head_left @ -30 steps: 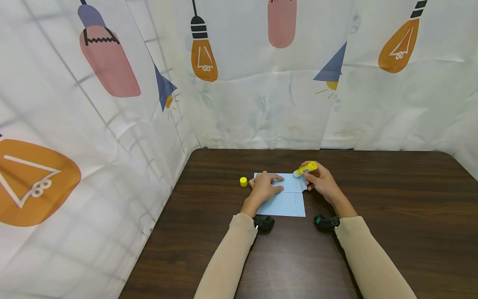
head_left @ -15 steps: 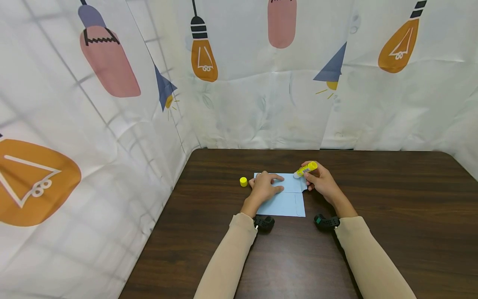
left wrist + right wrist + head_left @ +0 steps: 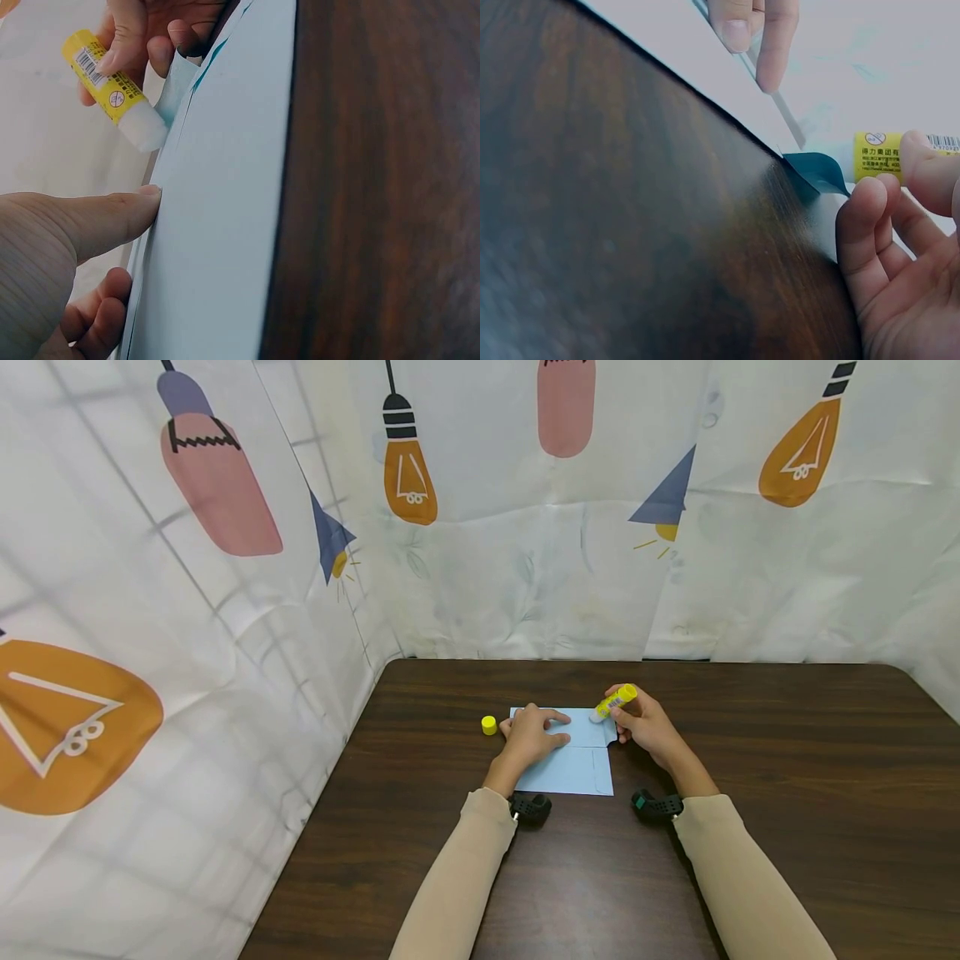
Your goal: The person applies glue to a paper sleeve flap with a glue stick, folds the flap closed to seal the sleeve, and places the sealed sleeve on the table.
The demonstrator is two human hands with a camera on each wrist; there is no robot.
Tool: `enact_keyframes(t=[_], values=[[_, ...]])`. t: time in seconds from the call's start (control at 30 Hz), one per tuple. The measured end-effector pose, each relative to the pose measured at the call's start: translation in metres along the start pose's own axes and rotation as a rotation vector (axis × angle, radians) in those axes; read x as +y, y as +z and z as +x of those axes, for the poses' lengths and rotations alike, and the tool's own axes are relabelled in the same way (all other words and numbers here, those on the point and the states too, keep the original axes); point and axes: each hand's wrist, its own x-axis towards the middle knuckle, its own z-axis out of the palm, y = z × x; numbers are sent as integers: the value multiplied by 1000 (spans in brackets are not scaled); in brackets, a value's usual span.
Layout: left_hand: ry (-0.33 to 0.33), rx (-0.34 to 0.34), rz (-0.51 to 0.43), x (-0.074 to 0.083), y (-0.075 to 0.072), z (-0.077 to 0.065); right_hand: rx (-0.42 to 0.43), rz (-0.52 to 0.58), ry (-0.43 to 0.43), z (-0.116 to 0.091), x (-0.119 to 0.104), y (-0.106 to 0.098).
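A light blue creased paper (image 3: 566, 770), shaped like an unfolded envelope, lies on the table. My left hand (image 3: 528, 737) rests on its upper left part, thumb and fingers spread and pressing it down. Between thumb and fingers, my right hand (image 3: 647, 724) grips a yellow glue stick (image 3: 618, 698), tilted with its white end down at the paper's upper right. The right wrist view shows a small curled side flap (image 3: 821, 171) beside the right fingers, under the glue stick (image 3: 877, 156). Whether the glue tip touches the paper is hard to tell.
A yellow glue stick cap (image 3: 489, 725) stands on the dark wooden table (image 3: 795, 760), left of the paper. A printed white curtain (image 3: 480, 585) hangs behind the table and along its left side. Both wrists wear black devices (image 3: 531, 808).
The glue stick's white end has shifted slightly toward me and to the right over the paper. My left hand and the paper stay in place.
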Motion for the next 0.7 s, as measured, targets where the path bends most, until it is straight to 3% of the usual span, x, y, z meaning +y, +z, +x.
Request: enact_keyframes(t=[0.7], values=[[-2, -2, 28, 0, 0, 0, -45, -24, 2, -1, -1, -3]])
